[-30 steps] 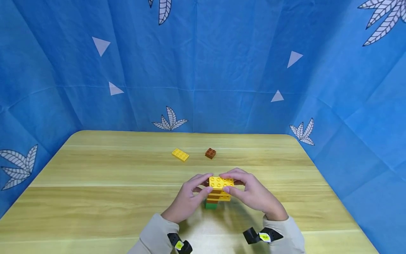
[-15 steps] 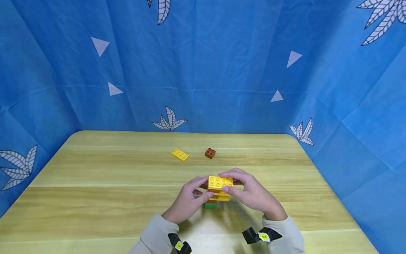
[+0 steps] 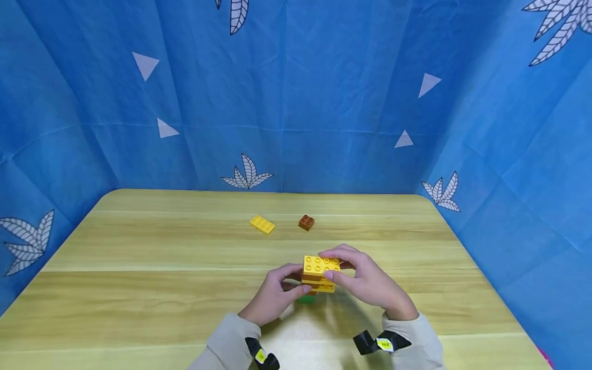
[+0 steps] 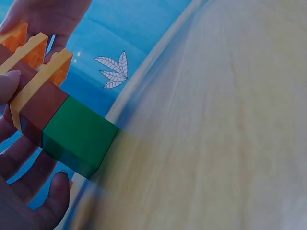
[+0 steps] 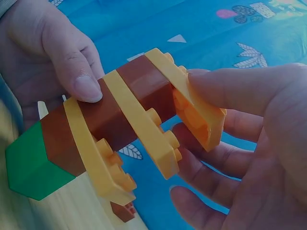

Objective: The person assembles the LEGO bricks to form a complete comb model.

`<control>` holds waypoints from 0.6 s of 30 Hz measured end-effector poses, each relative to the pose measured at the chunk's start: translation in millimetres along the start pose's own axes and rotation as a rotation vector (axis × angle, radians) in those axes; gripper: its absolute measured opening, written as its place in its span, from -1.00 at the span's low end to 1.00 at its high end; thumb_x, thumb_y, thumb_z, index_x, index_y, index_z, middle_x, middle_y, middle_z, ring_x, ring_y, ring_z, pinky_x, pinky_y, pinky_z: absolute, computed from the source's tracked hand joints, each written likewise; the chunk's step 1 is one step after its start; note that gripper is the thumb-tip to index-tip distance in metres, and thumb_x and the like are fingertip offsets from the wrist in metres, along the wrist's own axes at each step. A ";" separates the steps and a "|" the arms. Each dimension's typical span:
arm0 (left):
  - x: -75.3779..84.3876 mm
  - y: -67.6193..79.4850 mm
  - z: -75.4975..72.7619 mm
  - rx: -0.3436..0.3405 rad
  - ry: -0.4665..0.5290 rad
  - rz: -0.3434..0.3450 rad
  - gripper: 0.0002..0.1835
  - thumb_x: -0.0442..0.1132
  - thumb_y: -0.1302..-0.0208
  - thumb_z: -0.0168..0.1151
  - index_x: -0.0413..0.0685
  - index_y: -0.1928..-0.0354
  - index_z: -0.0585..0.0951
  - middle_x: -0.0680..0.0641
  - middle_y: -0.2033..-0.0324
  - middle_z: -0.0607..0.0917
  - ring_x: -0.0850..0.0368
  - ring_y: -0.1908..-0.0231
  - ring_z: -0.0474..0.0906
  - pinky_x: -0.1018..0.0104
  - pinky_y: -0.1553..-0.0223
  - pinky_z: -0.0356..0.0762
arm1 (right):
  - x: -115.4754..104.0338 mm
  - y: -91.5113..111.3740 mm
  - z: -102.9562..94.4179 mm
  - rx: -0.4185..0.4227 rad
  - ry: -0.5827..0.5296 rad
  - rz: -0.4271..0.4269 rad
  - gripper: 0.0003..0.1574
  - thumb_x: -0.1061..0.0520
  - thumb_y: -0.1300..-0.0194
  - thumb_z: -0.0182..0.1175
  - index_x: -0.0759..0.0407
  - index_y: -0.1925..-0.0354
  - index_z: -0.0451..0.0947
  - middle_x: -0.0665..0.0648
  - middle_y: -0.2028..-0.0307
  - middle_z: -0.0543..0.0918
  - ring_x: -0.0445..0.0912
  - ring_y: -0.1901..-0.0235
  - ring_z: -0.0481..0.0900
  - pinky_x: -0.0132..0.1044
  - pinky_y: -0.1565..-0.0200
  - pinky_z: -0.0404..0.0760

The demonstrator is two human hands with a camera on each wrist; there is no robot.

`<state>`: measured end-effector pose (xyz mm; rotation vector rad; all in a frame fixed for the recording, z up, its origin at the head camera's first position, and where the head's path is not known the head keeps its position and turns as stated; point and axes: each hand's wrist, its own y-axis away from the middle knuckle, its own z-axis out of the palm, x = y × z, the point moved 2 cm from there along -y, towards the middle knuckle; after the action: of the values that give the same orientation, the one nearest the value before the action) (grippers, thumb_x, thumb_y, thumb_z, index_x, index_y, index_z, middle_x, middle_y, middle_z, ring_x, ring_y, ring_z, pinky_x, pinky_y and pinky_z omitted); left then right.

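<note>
A stack of toy building bricks stands between both hands at the front middle of the head view. At its base is a green brick [image 5: 31, 160]; above it brown bricks [image 5: 144, 79] alternate with yellow plates, each plate jutting out to one side. My left hand [image 3: 272, 297] grips the stack around its middle, thumb on a brown brick in the right wrist view. With thumb and fingers my right hand [image 3: 370, 281] pinches the topmost yellow plate [image 3: 315, 264] by its jutting end. The studs on that plate show from above.
A loose yellow plate [image 3: 262, 224] and a small brown brick [image 3: 306, 222] lie farther back on the wooden table [image 3: 162, 303]. A blue patterned cloth [image 3: 324, 92] hangs behind and beside the table.
My left hand has slid down from the top plate to lower on the stack, its thumb dropping most. The right hand keeps its hold, and the loose pieces stay put.
</note>
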<state>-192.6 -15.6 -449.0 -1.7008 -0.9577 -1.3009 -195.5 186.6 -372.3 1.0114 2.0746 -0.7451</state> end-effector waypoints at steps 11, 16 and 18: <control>-4.0 1.3 0.4 -0.015 0.034 0.006 -0.57 -0.18 -0.21 0.29 0.01 -0.14 0.52 -0.06 0.08 0.61 0.09 0.04 0.54 0.36 0.04 0.55 | 9.6 -0.2 -0.6 0.101 -0.020 0.042 -0.66 0.07 -0.40 0.07 0.11 -0.09 0.52 0.06 0.00 0.59 -0.07 0.03 0.53 -0.24 0.04 0.55; -3.0 2.3 0.8 -0.007 0.041 -0.014 -0.57 -0.20 -0.20 0.30 -0.01 -0.13 0.53 -0.06 0.09 0.61 0.09 0.04 0.52 0.36 0.04 0.54 | 26.5 -3.6 -2.2 0.195 -0.135 0.183 -0.56 -0.01 -0.42 0.03 0.17 -0.14 0.47 0.20 -0.06 0.58 0.11 -0.06 0.52 -0.33 0.00 0.53; -2.2 2.8 0.3 -0.004 0.040 -0.016 -0.57 -0.19 -0.20 0.30 0.00 -0.13 0.53 -0.05 0.09 0.62 0.10 0.04 0.51 0.36 0.04 0.54 | 34.4 -6.3 -0.5 0.223 -0.192 0.231 -0.52 -0.02 -0.41 0.05 0.22 -0.15 0.45 0.27 -0.07 0.56 0.15 -0.08 0.50 -0.36 -0.02 0.51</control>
<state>-190.4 -16.7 -451.6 -1.6666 -0.9482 -1.3437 -216.3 198.2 -397.9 1.2261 1.7039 -0.9282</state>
